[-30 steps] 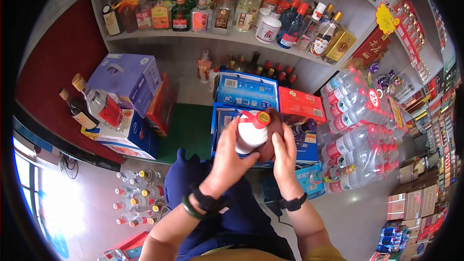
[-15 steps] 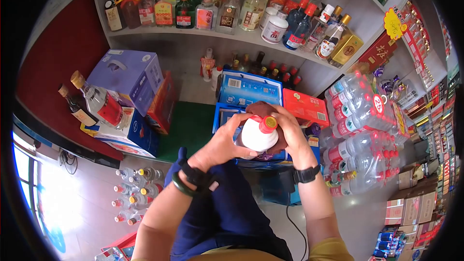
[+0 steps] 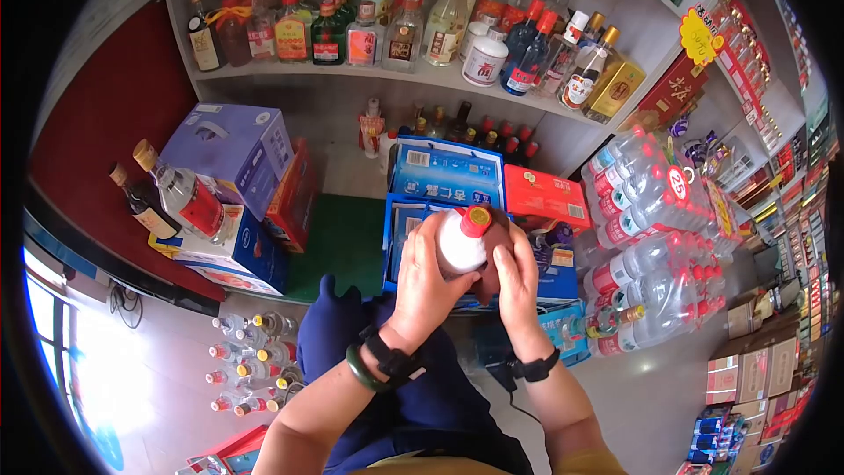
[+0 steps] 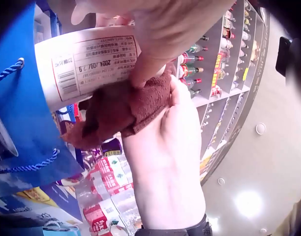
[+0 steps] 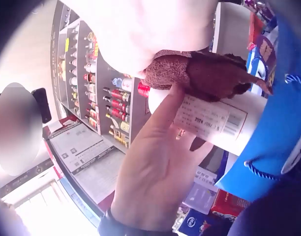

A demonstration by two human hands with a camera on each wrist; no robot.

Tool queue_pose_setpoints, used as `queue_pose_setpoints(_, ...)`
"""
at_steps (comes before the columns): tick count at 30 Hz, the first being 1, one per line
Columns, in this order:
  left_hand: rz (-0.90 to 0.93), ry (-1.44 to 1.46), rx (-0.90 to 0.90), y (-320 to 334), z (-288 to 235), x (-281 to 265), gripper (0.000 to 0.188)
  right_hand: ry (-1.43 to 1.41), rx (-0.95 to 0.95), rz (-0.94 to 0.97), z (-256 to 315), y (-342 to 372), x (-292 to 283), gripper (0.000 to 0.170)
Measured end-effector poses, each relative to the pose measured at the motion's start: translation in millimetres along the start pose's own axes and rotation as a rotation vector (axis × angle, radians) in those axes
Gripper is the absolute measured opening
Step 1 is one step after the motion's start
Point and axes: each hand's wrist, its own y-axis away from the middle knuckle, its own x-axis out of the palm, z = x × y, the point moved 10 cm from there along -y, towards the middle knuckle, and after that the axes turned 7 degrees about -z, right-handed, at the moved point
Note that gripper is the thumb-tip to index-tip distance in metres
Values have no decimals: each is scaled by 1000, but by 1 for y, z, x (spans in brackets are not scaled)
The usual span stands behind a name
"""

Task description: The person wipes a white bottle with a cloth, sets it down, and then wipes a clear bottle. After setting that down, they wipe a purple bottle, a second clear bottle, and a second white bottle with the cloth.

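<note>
A white bottle (image 3: 459, 251) with a red-and-gold cap (image 3: 476, 221) is held in front of the person's body. My left hand (image 3: 420, 286) grips it from the left, fingers and thumb round its side. On the other side my right hand (image 3: 520, 286) holds a dark reddish-brown cloth (image 3: 499, 255) against the bottle. In the left wrist view, the cloth (image 4: 135, 105) lies bunched along the bottle's printed white label (image 4: 91, 64), pinched by the right hand. The right wrist view shows the left thumb beside the cloth (image 5: 175, 73); the bottle's base is partly hidden behind a blue bag.
Blue gift bags (image 3: 448, 171) and a red box (image 3: 547, 193) stand just beyond the hands. Packs of bottled water (image 3: 646, 273) stand at right. Purple box (image 3: 229, 145) and two bottles (image 3: 189, 202) are at left. Liquor bottles fill the shelf (image 3: 343, 70); several more stand on the floor.
Half a second ago the cloth and right hand reached round the bottle's far side; now both are back at its right side. The left hand keeps its grip.
</note>
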Motion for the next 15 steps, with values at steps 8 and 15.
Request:
queue_pose_setpoints(8,214,180,53,-14,3,-3,92,-206,380,326,-45,-46,26,34)
queue_pose_setpoints(15,418,243,-5,-9,6,-1,97,-262,661,53,-105,2,7,40)
